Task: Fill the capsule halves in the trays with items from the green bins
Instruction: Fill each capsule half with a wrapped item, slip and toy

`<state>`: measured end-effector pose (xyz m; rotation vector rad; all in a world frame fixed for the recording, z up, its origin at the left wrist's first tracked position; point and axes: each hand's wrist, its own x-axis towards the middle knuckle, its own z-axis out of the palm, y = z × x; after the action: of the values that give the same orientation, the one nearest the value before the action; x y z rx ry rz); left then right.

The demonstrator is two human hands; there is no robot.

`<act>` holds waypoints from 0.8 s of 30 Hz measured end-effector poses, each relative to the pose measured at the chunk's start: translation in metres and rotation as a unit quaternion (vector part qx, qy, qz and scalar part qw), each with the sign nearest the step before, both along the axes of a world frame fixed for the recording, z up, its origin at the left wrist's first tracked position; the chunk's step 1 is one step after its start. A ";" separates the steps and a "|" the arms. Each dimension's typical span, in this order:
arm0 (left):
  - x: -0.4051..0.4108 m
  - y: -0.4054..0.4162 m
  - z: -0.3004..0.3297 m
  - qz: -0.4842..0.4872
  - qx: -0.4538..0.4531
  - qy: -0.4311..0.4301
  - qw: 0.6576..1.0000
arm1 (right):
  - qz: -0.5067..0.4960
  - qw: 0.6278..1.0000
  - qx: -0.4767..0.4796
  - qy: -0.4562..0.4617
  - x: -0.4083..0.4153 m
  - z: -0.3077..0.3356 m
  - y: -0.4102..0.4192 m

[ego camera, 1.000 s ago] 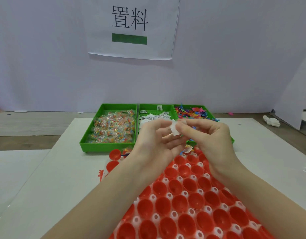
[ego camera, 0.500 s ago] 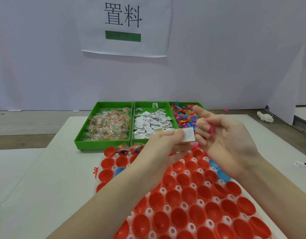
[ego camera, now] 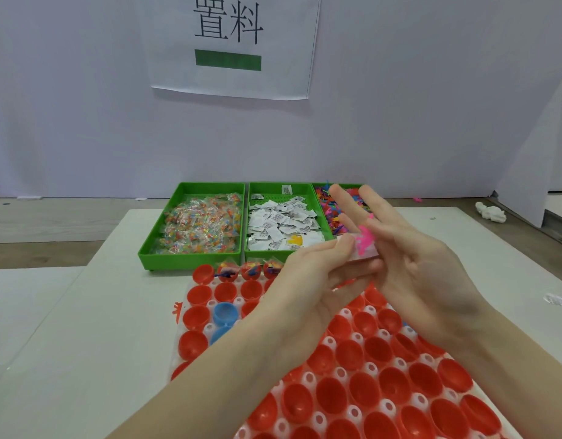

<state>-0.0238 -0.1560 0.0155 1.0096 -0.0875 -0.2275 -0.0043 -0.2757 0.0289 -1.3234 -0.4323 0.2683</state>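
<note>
Hovering above the tray of red capsule halves [ego camera: 362,384] on the bench [ego camera: 83,343], the left hand [ego camera: 308,280] pinches a white packet [ego camera: 365,252] against the straight-fingered right hand [ego camera: 412,264], a pink toy [ego camera: 364,236] between them, near three green bins [ego camera: 191,259].

Both raised hands, left [ego camera: 308,280] and right [ego camera: 409,264], block the white tray of red plastic capsule halves [ego camera: 368,375] toward its far edge, where three green plastic bins [ego camera: 241,223] stand; bare white tabletop [ego camera: 83,327] lies along its left edge.
</note>
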 end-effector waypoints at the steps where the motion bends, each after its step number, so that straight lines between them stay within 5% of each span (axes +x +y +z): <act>1: 0.000 0.002 -0.001 -0.006 -0.003 -0.002 1.000 | -0.002 1.000 -0.006 -0.002 0.000 0.000 -0.001; 10: 0.005 0.008 0.005 0.033 0.119 -0.066 0.990 | -0.110 0.990 -0.092 -0.003 0.009 -0.004 -0.003; 20: 0.022 -0.013 0.027 0.134 0.172 -0.100 0.971 | -0.137 0.988 -0.026 0.064 0.023 0.022 -0.007; 24: 0.027 -0.013 0.035 0.149 0.270 -0.139 0.941 | -0.171 0.983 -0.072 0.017 0.026 0.026 -0.015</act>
<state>0.0031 -0.1687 0.0507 1.5828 -0.1314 0.1837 0.0215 -0.2910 0.0553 -1.5073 -0.1526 0.0364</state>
